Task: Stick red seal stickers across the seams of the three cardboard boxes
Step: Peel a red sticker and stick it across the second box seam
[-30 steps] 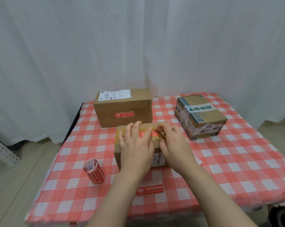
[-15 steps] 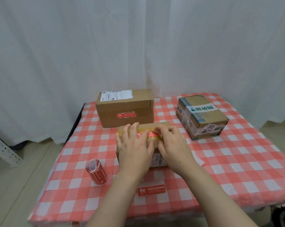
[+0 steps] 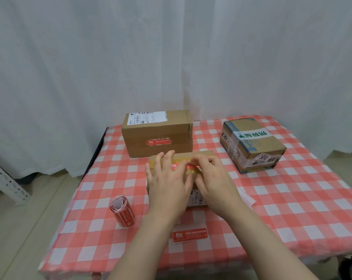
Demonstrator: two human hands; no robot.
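Note:
Three cardboard boxes stand on the checked table. The small middle box (image 3: 203,154) lies under both my hands, with a red seal sticker (image 3: 176,166) across its taped top. My left hand (image 3: 167,182) lies flat on the box, fingers straight, beside the sticker's left end. My right hand (image 3: 213,178) presses on the sticker's right part with its fingertips. The back box (image 3: 157,134) carries a red seal sticker (image 3: 158,142) on its front face. The right box (image 3: 252,144) has a green and white label and clear tape.
A roll of red stickers (image 3: 122,213) stands on the red-and-white cloth (image 3: 292,209) at the front left. One loose red sticker (image 3: 189,235) lies near the front edge. A white backing scrap (image 3: 246,198) lies right of my hands. White curtains hang behind.
Both hands stay on the middle box. The fingers have shifted slightly along the sticker; the view has drifted a little.

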